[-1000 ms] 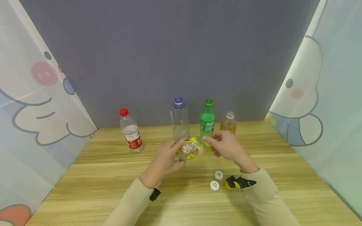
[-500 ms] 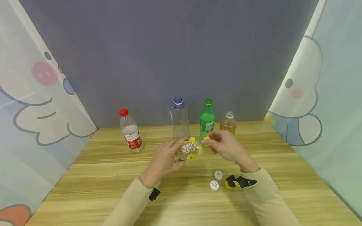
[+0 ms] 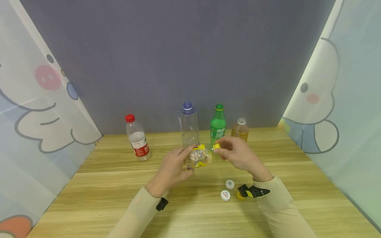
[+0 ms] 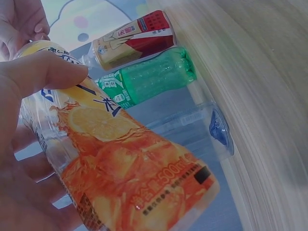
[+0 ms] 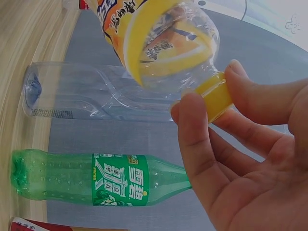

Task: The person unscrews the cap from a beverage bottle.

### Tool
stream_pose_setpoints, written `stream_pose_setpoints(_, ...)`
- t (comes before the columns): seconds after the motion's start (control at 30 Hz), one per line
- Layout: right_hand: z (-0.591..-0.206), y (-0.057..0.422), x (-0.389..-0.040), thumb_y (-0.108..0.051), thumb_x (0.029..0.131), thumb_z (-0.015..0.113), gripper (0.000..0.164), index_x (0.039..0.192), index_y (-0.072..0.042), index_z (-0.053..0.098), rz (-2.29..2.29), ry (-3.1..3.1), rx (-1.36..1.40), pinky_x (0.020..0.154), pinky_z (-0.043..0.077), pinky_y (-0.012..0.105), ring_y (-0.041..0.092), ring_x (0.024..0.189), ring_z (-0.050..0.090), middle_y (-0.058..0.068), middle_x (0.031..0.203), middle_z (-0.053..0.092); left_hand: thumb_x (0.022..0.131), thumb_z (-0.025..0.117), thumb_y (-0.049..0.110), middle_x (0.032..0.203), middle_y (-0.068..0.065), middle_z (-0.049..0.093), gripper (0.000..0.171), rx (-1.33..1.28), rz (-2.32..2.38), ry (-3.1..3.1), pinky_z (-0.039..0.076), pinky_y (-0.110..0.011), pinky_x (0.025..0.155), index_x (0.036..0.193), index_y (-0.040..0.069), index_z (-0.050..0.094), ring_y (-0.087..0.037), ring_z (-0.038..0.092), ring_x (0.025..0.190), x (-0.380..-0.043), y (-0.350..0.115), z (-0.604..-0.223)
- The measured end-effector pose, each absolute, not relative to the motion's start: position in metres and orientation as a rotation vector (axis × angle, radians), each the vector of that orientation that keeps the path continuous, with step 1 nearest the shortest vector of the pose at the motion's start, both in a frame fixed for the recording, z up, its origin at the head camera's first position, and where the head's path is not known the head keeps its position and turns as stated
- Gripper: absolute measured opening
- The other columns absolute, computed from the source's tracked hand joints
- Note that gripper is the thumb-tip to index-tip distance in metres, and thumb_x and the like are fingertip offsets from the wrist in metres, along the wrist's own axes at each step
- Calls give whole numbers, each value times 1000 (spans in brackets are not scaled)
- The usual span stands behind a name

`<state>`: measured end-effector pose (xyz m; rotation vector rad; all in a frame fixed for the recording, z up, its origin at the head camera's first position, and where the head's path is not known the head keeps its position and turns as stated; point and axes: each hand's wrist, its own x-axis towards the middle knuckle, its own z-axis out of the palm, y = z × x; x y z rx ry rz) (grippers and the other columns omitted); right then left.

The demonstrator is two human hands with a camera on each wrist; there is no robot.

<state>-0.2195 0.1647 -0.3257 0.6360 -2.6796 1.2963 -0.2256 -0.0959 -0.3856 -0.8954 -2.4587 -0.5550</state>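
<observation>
My left hand [image 3: 171, 170] grips the body of a clear plastic orange-drink bottle [image 4: 125, 159], tilted above the table with its neck toward the right. Thumb and fingers wrap round its yellow and orange label. At the bottle's mouth, my right hand [image 3: 239, 155] pinches a yellow cap [image 5: 216, 97] between thumb and forefinger. The cap sits on the neck in the right wrist view; how tightly, I cannot tell. Behind the hands stand a tall clear bottle [image 3: 189, 127] with a bluish neck and a green bottle [image 5: 96, 178], both uncapped.
A red-capped water bottle [image 3: 139, 142] stands at the left. At the right, an uncapped bottle with an amber label [image 3: 240, 131] is partly behind the right hand. Two white caps [image 3: 225, 195] and a yellow cap [image 3: 239, 195], partly covered by the right wrist strap, lie on the wooden table [image 3: 104, 198].
The right fingers have shifted slightly round the bottle's mouth, and the yellow cap, mostly hidden a second ago, now shows plainly there. The left hand and its bottle have barely moved.
</observation>
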Motion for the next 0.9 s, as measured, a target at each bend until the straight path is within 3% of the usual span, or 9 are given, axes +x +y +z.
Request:
stream_pose_setpoints(0.23, -326, 165, -220, -13, 93, 74, 24, 114, -3, 71, 1250, -2668, 663, 68, 55, 37, 23, 79, 67, 4, 90, 70, 71, 90, 17, 122, -11, 67, 88, -890, -573, -2463, 52, -48, 94, 150, 13, 50, -28, 64, 108, -226, -97, -385)
stream_pose_setpoints(0.5, -327, 165, -219, -10, 91, 76, 22, 113, -7, 72, 1175, -2637, 684, 88, 56, 45, 23, 97, 68, 4, 103, 72, 70, 89, 16, 120, -11, 68, 88, -890, -573, -2449, 53, -48, 92, 149, 13, 52, -28, 65, 106, -225, -97, -384)
stream_pose_setpoints(0.77, -327, 164, -219, -4, 89, 76, 26, 114, -4, 72, 1196, -2565, 722, 85, 57, 44, 23, 93, 68, 6, 103, 72, 70, 89, 16, 118, -11, 69, 87, -882, -606, -2460, 53, -48, 90, 149, 13, 52, -27, 64, 104, -224, -97, -382)
stream_pose_setpoints(0.9, -327, 161, -219, -10, 91, 76, 32, 123, -4, 70, 1241, -2552, 704, 87, 57, 45, 25, 98, 69, 8, 111, 72, 70, 89, 14, 116, -11, 68, 85, -846, -625, -2453, 53, -48, 88, 147, 12, 53, -27, 65, 102, -225, -97, -381)
